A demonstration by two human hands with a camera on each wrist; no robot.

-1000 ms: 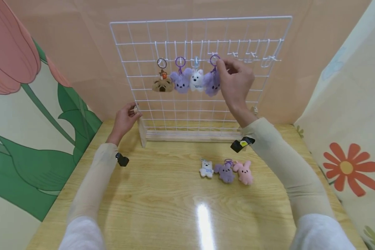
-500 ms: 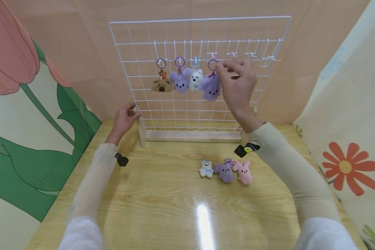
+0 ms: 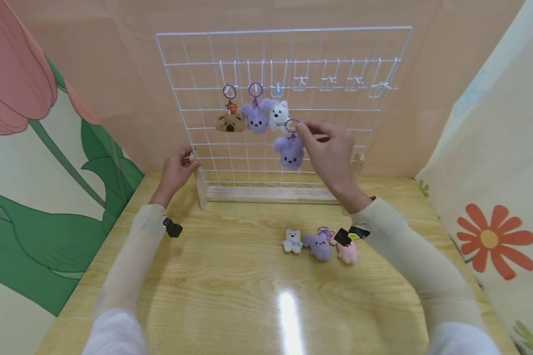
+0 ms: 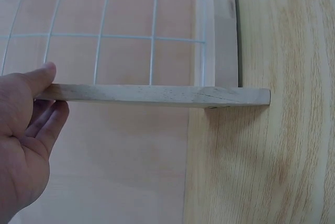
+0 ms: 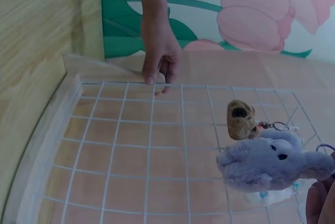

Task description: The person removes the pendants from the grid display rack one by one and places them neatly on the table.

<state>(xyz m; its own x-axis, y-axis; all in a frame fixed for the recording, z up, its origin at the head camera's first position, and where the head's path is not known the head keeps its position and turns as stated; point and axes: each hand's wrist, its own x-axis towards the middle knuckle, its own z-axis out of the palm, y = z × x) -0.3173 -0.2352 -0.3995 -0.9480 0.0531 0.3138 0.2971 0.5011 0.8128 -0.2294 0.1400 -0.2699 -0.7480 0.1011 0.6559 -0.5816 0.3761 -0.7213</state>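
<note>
My right hand pinches the purple ring of a purple plush keychain, which dangles in front of the white wire grid rack. In the right wrist view that plush hangs beside the fingers at the lower right. With thumb and fingers my left hand grips the rack's wooden side post; the left wrist view shows the post between them. Hanging on the rack's hooks are a brown bear keychain, a purple plush keychain and a white dog keychain.
Several bare white hooks line the rack's right side. On the wooden table lie a white dog keychain, a purple plush keychain and a pink plush keychain, partly hidden by the wrist camera.
My right hand has drawn the purple keychain off the hook area, downward and slightly left. The fourth hook is now bare. The left hand stays on the post.
</note>
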